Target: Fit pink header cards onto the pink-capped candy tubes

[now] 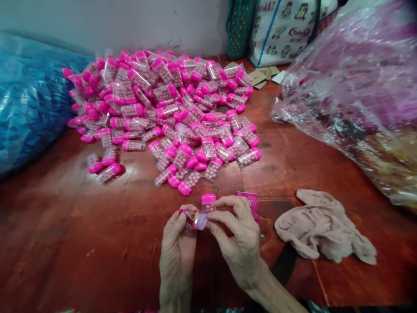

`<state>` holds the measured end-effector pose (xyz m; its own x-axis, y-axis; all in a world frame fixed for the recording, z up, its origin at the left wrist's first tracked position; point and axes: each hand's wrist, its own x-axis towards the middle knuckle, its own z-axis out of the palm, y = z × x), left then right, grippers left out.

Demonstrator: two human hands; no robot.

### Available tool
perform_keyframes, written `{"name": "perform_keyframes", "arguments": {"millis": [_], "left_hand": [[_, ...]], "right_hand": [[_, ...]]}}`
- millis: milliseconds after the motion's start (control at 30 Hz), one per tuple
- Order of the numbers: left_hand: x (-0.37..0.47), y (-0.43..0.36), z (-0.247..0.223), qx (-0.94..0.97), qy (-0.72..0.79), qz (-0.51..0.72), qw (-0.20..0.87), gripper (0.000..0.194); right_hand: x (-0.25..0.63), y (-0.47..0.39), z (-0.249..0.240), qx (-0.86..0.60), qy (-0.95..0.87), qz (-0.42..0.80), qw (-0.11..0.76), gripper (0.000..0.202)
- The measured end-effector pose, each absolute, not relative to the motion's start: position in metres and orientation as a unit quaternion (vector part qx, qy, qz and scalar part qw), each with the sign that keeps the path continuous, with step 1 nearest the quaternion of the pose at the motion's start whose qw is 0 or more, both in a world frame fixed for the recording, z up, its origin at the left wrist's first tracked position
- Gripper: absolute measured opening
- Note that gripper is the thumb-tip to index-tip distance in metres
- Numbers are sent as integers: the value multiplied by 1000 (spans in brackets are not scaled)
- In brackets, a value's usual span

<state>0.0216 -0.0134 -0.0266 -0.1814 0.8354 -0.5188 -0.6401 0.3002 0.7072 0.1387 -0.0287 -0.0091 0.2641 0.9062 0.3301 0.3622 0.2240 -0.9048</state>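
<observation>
Between my two hands is a small printed piece [196, 219] with a pink left end, coloured print and a see-through right end; whether it is a label or a labelled container, I cannot tell. My left hand [178, 237] pinches its left end between thumb and fingers. The fingers of my right hand [236, 232] close on the clear end. Just behind the fingertips is a clear container with a pink cap [208, 198] and pink beads inside, near or touching my right index finger. A pink printed sheet [251, 202] lies partly hidden behind my right hand.
A large heap of pink-capped bead containers [163, 100] covers the back of the red-brown table [97, 252]. A blue bag [29, 100] stands left, a clear plastic bag [352, 87] right. A beige cloth [322, 226] lies at right. Cardboard scraps [260, 77] and a printed white bag [282, 32] are behind.
</observation>
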Motion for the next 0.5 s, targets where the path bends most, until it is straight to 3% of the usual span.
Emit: {"name": "perform_keyframes", "arguments": {"millis": [367, 500], "left_hand": [[19, -11, -17, 151, 465, 525, 696, 14], [15, -5, -18, 89, 501, 532, 677, 17]], "right_hand": [[140, -24, -15, -544, -647, 231, 482, 16], [145, -23, -15, -502, -707, 221, 447, 18]]}}
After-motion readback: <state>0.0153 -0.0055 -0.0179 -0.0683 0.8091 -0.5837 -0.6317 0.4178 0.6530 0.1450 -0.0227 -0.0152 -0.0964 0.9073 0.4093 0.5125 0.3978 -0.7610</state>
